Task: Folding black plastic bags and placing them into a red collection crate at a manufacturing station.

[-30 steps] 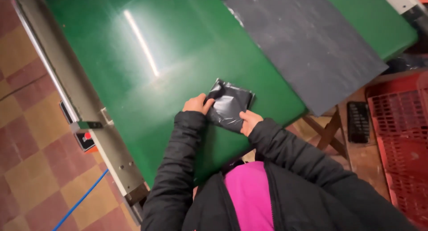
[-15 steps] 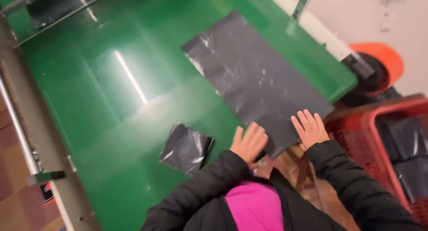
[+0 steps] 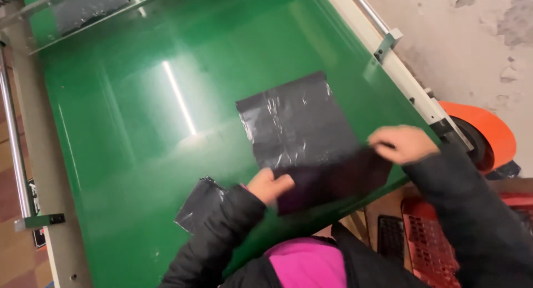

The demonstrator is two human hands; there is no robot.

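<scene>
A person in a black jacket leans over a glossy green counter (image 3: 122, 154). A flat black plastic bag (image 3: 300, 132) lies on it toward the near right edge, its near end lifted and turned. The left hand (image 3: 269, 185) grips the bag's near left corner, fingers curled shut on the plastic. The right hand (image 3: 402, 143) pinches the bag's near right corner close to the counter's right edge. A small folded black bag (image 3: 197, 202) rests just left of the left arm, near the counter's front edge. A red crate (image 3: 438, 238) sits below the counter's near right corner.
</scene>
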